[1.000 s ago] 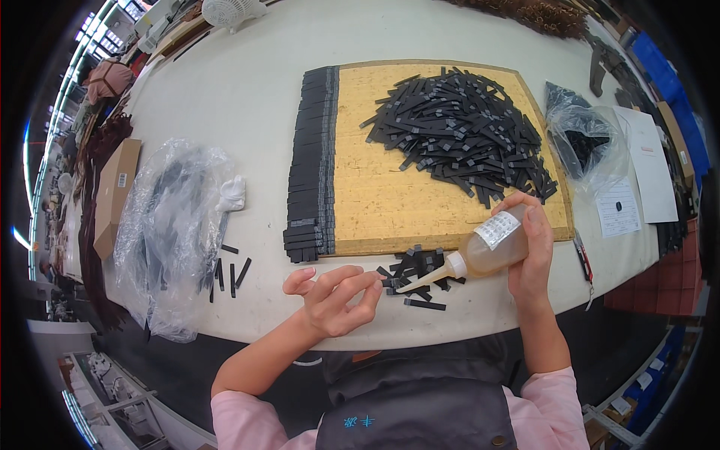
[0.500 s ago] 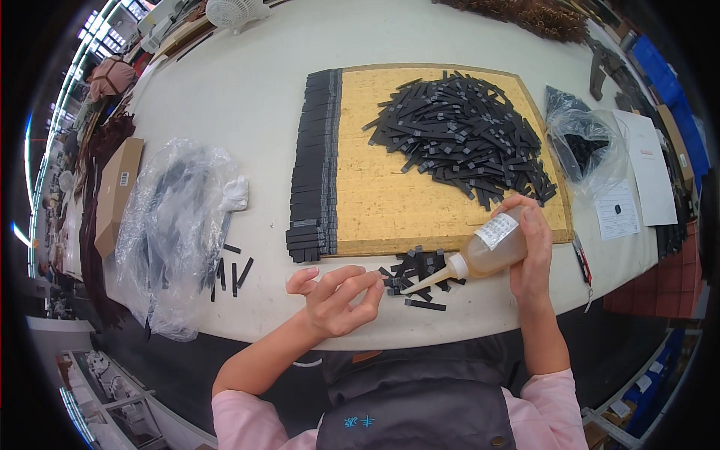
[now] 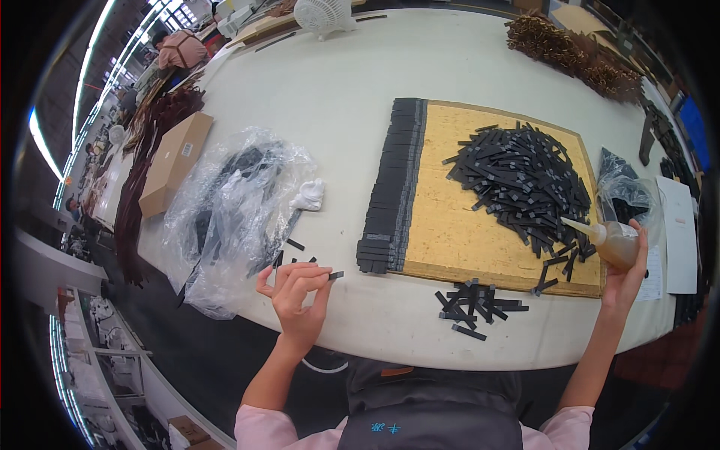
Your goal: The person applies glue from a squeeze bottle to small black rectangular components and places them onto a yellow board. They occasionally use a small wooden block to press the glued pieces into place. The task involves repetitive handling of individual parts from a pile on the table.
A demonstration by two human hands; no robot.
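Left hand: pinching strip near bench's near edge; strip lies sideways, free end right | Right hand: wrapped round bottle near right edge; long axis slanting, nozzle pointing left, slightly away

Blue txt on apron, lbl on box

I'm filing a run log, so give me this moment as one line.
Left hand: pinching black strip; right hand: gripping squeeze bottle; yellow board: strip pile on top, strip row along left edge
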